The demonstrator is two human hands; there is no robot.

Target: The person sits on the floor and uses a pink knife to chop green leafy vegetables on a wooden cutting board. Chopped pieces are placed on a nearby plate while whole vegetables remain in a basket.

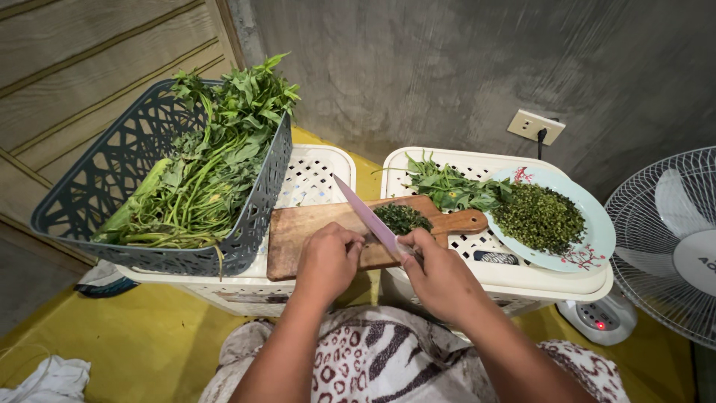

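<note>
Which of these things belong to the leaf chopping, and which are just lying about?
In use: pink-bladed knife, wooden cutting board, small pile of chopped greens, pale blue plate of chopped greens, grey plastic basket of leafy stems.
Lying about: white electric fan, wall socket, white cloth.

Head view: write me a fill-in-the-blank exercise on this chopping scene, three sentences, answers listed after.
1. The right hand holds a knife whose blade is ____ in colour.
2. The small pile of chopped greens lies on a wooden ____.
3. The long leafy stems lie in a dark grey ____, up beyond the left hand.

Missing words: pink; cutting board; basket
</note>
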